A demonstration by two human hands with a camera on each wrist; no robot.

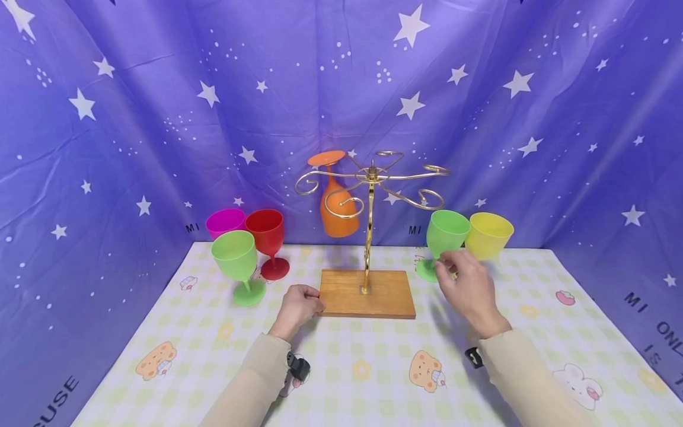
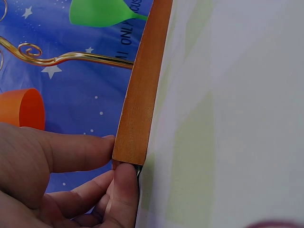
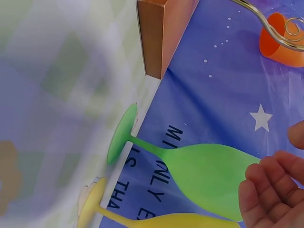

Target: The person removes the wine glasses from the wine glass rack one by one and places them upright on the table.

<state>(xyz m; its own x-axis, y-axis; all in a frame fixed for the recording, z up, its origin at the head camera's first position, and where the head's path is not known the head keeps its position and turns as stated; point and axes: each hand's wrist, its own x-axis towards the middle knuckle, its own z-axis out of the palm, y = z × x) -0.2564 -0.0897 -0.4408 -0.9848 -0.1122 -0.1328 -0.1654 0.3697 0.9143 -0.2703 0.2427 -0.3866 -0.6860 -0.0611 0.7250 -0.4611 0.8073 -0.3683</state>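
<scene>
A gold metal glass rack (image 1: 368, 231) stands on a wooden base (image 1: 368, 302). My left hand (image 1: 297, 309) pinches the left end of that base; the left wrist view shows the thumb (image 2: 80, 153) and a fingertip (image 2: 126, 183) against its corner. One orange goblet (image 1: 338, 210) hangs upside down from a left arm of the rack. My right hand (image 1: 469, 290) is beside a green goblet (image 1: 447, 234) that stands upright at the right. In the right wrist view its bent fingers (image 3: 273, 187) are near the bowl without closing round it. Whether they touch is unclear.
A yellow goblet (image 1: 488, 234) stands right beside the right green one. On the left stand a magenta goblet (image 1: 224, 222), a red goblet (image 1: 267, 231) and another green goblet (image 1: 236, 258). Behind the checked tablecloth (image 1: 363, 379) hangs a blue star-patterned curtain (image 1: 320, 89).
</scene>
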